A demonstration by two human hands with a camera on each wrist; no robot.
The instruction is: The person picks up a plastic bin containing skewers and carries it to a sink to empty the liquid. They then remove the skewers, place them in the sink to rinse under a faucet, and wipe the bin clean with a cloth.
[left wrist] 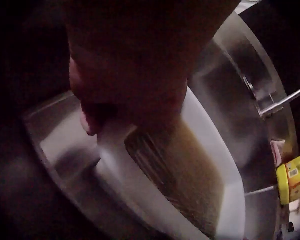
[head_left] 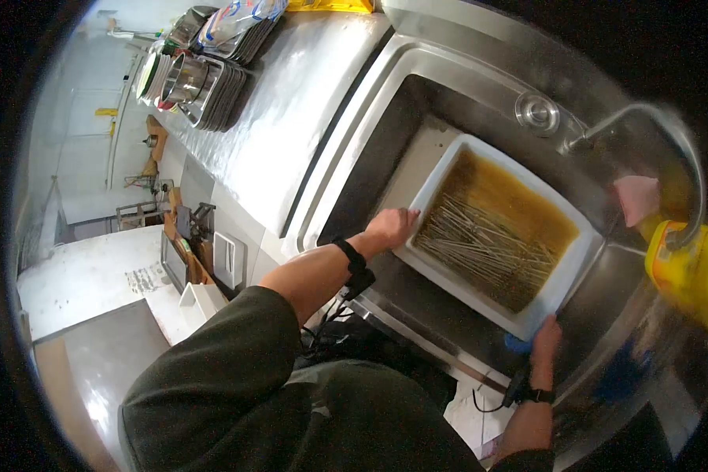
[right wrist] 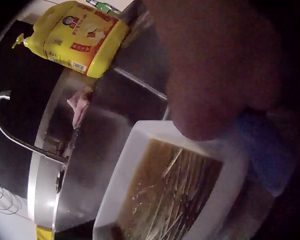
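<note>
Treat the tub as the middle of a clock dial in the head view, twelve at the top. Your white tub sits inside the steel sink, its corners turned askew to the basin's edges. Your left hand is at nine o'clock, fingers curled over the rim and gripping it. Your right hand is at five o'clock, touching the rim by a corner; its fingers are too dark and hidden to tell whether they are closed round it. A blue thing shows right beside that hand, and you cannot tell from here whether it is held.

Inside the tub, a loose heap of thin sticks lies in brownish liquid, mostly from the centre toward seven o'clock. The drain strainer is at one o'clock, the base of the tap between one and two, a pink cloth between two and three, and a yellow pump bottle just past three. At ten o'clock, metal trays stand stacked on the shiny counter
</note>
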